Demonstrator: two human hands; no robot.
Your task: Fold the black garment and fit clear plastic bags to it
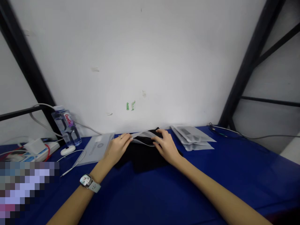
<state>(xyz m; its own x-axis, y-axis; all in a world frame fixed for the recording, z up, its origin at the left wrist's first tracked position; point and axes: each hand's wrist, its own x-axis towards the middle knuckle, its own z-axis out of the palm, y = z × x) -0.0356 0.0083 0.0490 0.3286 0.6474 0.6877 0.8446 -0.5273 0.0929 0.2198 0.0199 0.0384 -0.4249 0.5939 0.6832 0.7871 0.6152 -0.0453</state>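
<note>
A translucent plastic bag (140,140) lies across folded black fabric (147,161), near the wall in the middle of the table. Its mouth gapes, and black shows between the two edges. My left hand (119,148) pinches the left end of the mouth between thumb and fingers. At the right end, my right hand (167,147) grips the edges with its fingers parted around them. How far the fabric reaches into the bag cannot be made out. Left of my left hand lies a flat, printed frosted bag (97,150).
Several frosted bags (193,136) are stacked at the right. A water bottle (67,126), a white oval case (67,150), a white cable (70,170) and a power strip (48,150) sit at the left. Dark cables (222,132) lie at the back right. A white wall (164,62) stands behind.
</note>
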